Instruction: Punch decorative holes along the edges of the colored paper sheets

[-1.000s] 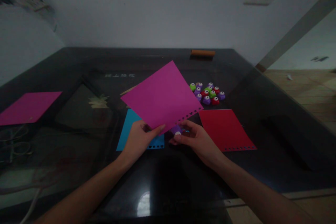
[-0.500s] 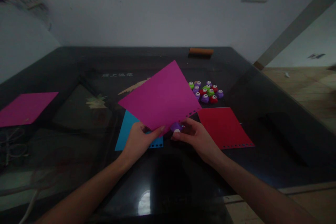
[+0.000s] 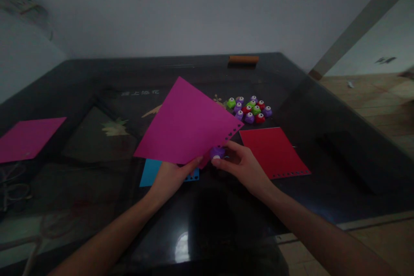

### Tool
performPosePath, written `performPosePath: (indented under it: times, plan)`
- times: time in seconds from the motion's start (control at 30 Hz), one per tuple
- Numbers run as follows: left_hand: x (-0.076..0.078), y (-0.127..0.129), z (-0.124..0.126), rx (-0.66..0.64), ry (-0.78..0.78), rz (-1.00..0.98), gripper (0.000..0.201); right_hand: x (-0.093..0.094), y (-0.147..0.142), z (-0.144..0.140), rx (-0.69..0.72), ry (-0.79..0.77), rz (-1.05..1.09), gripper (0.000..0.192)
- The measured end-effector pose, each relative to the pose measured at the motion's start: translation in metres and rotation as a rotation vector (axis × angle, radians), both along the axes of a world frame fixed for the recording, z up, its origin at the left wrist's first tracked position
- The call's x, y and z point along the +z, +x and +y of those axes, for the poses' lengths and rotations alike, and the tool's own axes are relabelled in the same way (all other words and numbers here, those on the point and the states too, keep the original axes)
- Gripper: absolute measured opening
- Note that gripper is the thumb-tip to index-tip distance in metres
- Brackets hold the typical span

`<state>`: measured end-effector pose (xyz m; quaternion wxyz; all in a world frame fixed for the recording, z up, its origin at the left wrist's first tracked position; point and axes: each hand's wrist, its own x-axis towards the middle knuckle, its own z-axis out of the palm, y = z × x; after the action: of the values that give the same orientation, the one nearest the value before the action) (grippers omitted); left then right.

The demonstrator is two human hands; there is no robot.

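The left hand (image 3: 170,177) pinches the near corner of the magenta sheet (image 3: 186,127), lifted above the bench (image 3: 97,95). The right hand (image 3: 244,166) closes its grip on a small purple punch (image 3: 217,152) at the sheet's holed edge. The sheet looks light, floppy and easily creased, best held near an edge. Its far corner points away; the punched edge runs up to the right. Beyond lie a blue sheet (image 3: 149,172), a red sheet (image 3: 273,151) and a cluster of punches (image 3: 249,110).

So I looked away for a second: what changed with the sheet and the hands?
The magenta sheet has swung leftward, now covering more of the blue sheet. The left hand keeps its grip on the near edge; the right hand still holds the purple punch at the punched edge. The red sheet and punch pile stayed put.
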<state>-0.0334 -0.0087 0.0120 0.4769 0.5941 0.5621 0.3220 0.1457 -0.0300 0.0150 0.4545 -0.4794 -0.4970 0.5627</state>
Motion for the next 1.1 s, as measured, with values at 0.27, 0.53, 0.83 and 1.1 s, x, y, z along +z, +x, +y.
performPosePath:
  times: [0.27, 0.53, 0.83, 1.1]
  plan:
    - [0.014, 0.003, -0.003, -0.133, 0.037, 0.145, 0.028, 0.001, 0.0, 0.0, -0.002, -0.019, 0.006, 0.036]
    - [0.003, -0.002, -0.003, -0.091, 0.107, 0.267, 0.021, -0.004, 0.0, 0.0, -0.008, -0.067, 0.03, 0.039]
    - [0.004, 0.001, -0.002, -0.08, 0.064, 0.264, 0.021, -0.005, -0.002, 0.001, -0.02, -0.115, 0.068, 0.038]
    - [0.004, 0.0, -0.003, -0.113, -0.005, 0.222, 0.026, -0.006, -0.003, 0.001, -0.026, -0.128, 0.087, 0.037]
